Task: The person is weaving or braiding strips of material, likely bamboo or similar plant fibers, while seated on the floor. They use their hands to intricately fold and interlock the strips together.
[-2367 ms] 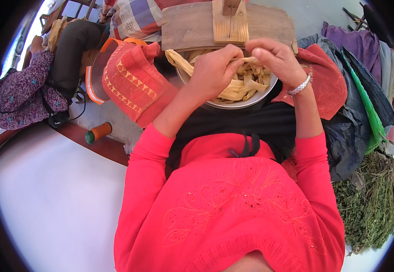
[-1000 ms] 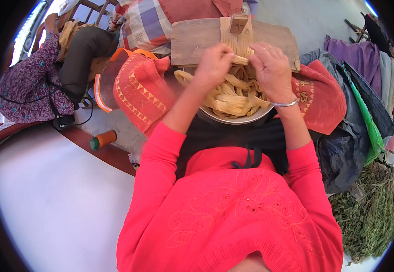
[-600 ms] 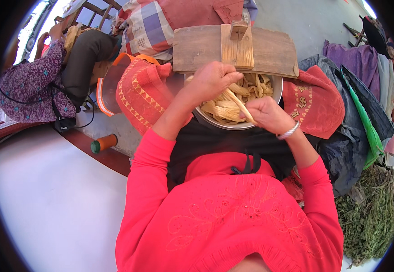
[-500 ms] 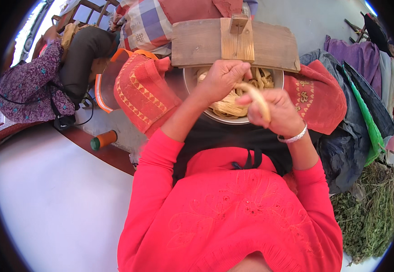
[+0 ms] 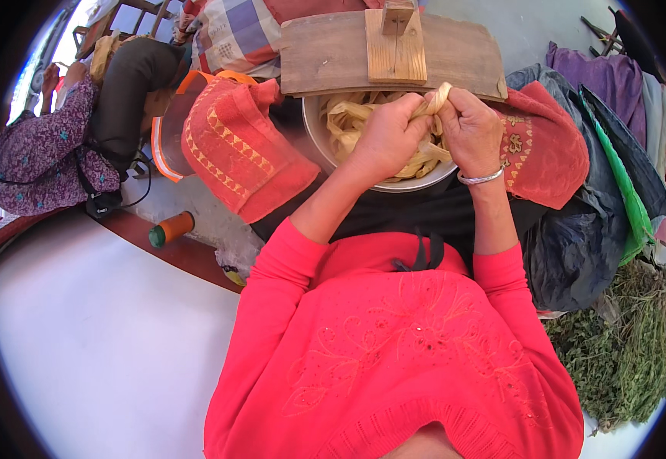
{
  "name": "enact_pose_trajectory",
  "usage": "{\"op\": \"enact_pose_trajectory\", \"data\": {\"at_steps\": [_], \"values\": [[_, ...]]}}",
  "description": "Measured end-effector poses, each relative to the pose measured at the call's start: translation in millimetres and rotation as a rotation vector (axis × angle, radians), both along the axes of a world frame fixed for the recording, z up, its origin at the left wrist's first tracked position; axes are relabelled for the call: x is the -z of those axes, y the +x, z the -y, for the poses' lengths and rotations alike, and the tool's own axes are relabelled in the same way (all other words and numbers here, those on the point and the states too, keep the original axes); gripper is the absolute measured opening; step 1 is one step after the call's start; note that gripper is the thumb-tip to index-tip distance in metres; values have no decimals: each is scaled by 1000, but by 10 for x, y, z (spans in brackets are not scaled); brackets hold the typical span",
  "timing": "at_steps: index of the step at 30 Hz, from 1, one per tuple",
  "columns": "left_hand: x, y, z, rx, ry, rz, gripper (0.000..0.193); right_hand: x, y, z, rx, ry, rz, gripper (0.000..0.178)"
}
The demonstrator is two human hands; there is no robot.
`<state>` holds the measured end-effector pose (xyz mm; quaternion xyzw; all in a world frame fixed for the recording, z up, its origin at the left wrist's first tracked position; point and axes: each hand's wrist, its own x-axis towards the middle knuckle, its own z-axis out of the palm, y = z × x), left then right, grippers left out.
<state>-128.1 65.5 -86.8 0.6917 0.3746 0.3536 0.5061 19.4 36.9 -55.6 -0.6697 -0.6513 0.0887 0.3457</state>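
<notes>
A pale yellow, pliable strip [image 5: 439,96] is bent into a loop between my two hands, close under the front edge of the wooden board. My left hand [image 5: 389,131] is closed on one part of it. My right hand [image 5: 471,131] pinches the strip beside the loop; a silver bracelet circles that wrist. Below both hands sits a round metal bowl [image 5: 311,138] holding several similar pale strips [image 5: 344,121] in a loose tangle. My hands hide part of the bowl's contents. The strip's exact kind cannot be made out.
The wooden board [image 5: 321,57], with a raised wooden block [image 5: 396,57], covers the bowl's far side. Red patterned cloths [image 5: 245,153] lie left and right. An orange and green spool [image 5: 172,229] is at left, dark plastic sheeting [image 5: 578,252] and dried plants [image 5: 624,352] at right.
My hands have come closer together and up toward the board. The strip, earlier curving down over my right hand, now forms a small loop between my fingers.
</notes>
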Motion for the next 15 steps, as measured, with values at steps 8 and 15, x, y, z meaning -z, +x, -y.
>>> {"op": "enact_pose_trajectory", "data": {"at_steps": [8,15], "values": [[16,-23,169,-126,644,-223,31,478,-57,273,-74,-555,-1562,25],[-42,-28,201,-114,479,9,28,428,-29,225,-226,-402,-1625,19]]}}
